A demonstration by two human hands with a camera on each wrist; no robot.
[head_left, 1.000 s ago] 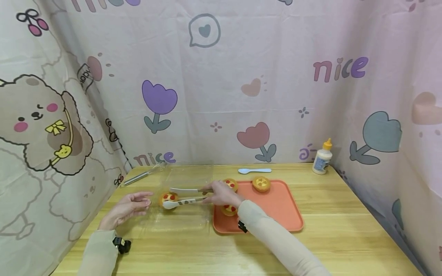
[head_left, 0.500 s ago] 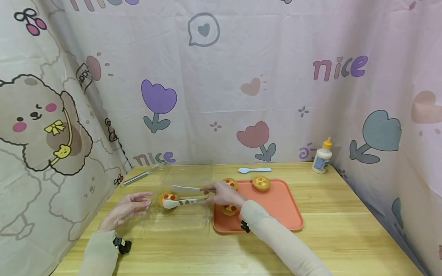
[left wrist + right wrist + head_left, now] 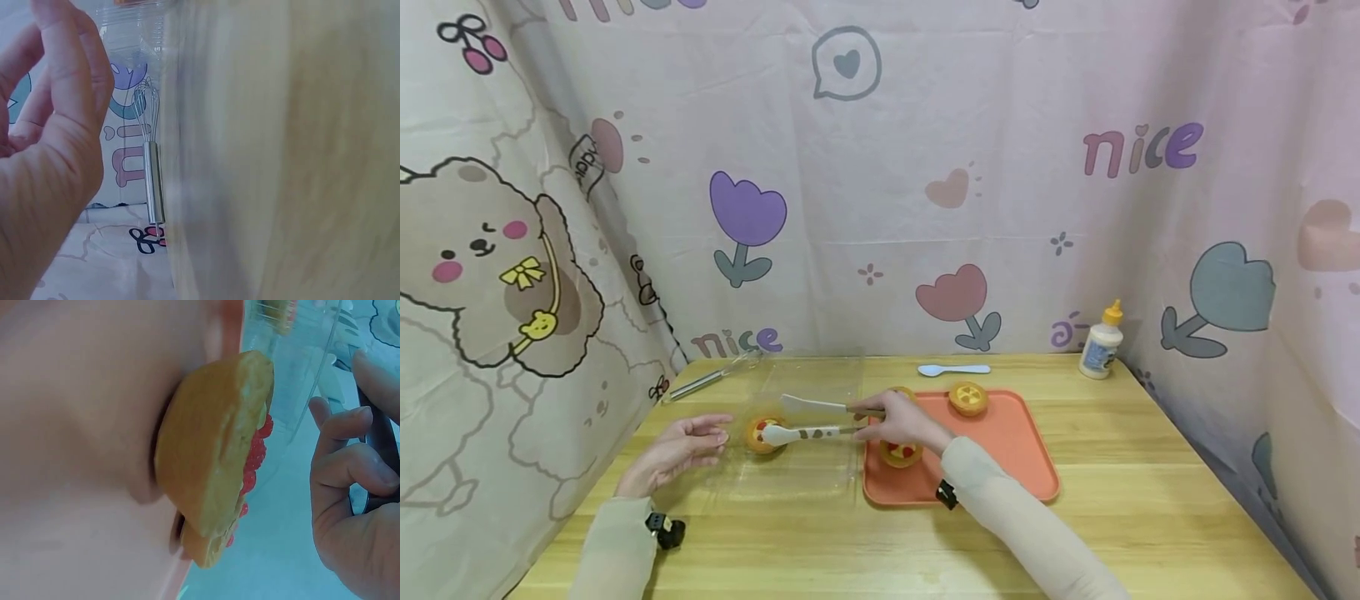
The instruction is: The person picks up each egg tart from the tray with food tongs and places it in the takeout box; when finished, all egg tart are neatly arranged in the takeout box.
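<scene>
My right hand [image 3: 906,419] grips a pair of tongs [image 3: 820,433] with pale, spotted ends in the head view. The tips of the tongs stand apart, over a clear plastic box [image 3: 805,483] with a raised lid. Inside the box, toward its left, lies an egg tart [image 3: 760,442] with red topping, partly covered by one tip. My left hand [image 3: 673,454] hovers beside the box's left wall, fingers loosely bent and holding nothing; whether it touches the wall cannot be told. In the right wrist view, curled fingers [image 3: 356,462] hold the dark handle of the tongs behind a large tart [image 3: 212,444].
An orange tray [image 3: 992,467] right of the box carries a red-topped tart [image 3: 901,454], another partly hidden by my right hand, and a yellow tart [image 3: 967,398]. Behind lie a light blue spoon [image 3: 955,370] and a whisk [image 3: 700,385]. A glue bottle [image 3: 1101,346] stands back right.
My right hand has drawn back to the right with the tongs, and their tips stand further apart. The tart in the box stays where it was. My left hand has hardly moved.
</scene>
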